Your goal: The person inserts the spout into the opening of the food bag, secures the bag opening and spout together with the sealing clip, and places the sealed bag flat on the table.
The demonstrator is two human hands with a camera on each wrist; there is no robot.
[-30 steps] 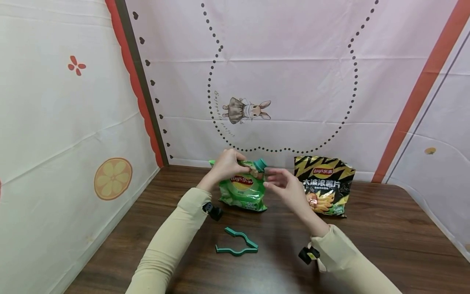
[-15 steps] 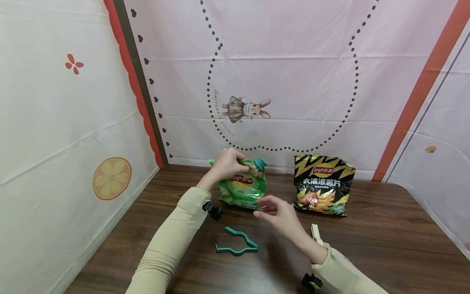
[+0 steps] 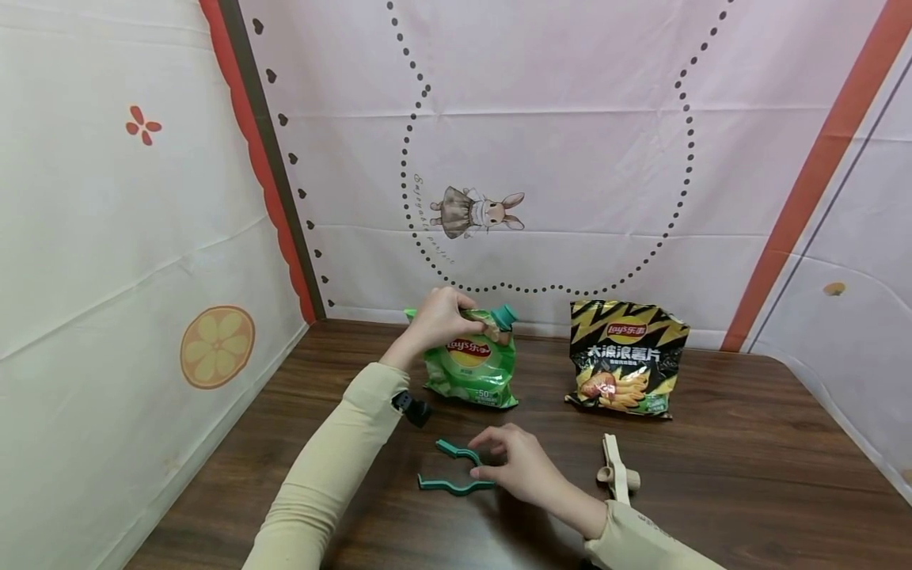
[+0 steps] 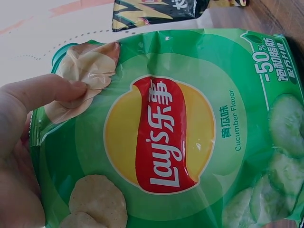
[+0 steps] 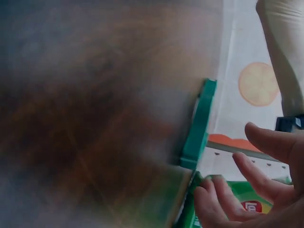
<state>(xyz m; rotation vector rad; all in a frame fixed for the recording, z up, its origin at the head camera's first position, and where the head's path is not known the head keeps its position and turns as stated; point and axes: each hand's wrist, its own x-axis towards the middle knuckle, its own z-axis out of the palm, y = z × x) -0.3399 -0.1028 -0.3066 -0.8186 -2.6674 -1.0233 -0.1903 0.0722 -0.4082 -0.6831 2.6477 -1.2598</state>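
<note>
Left hand (image 3: 440, 317): thumb and fingers pinch the top edge of the green Lay's bag (image 3: 472, 376); the film bunches and creases under the thumb.
Green Lay's bag position: on the worktop (image 3: 755, 443), toward its far edge, left of the black Lay's bag (image 3: 627, 356); front panel toward the person. "Cucumber Flavor" and "-50%" legible in the left wrist view.
Teal cap (image 3: 503, 317): at the green bag's upper right corner, just beside the pinched film; how it is fastened cannot be seen.
Right hand (image 3: 523, 465): thumb and fingers spread, fingertips at the right, hinged end of the green clip (image 3: 456, 486); contact cannot be told from either view.
Green clip position: on the worktop, nearer the person than the green bag; its two arms stand apart in a V, each with a curved bulge, free ends to the left.
Beige clip (image 3: 614, 467): on the worktop, right of the right hand, just beyond the sleeve; arms together, a round spout across it.
Black Lay's bag position: standing at the far right, upper right corner cut away.
Backdrop: pale cloth (image 3: 549, 174) with a rabbit print (image 3: 473, 212), lying sideways, and an orange-slice print (image 3: 217, 347) at left.
</note>
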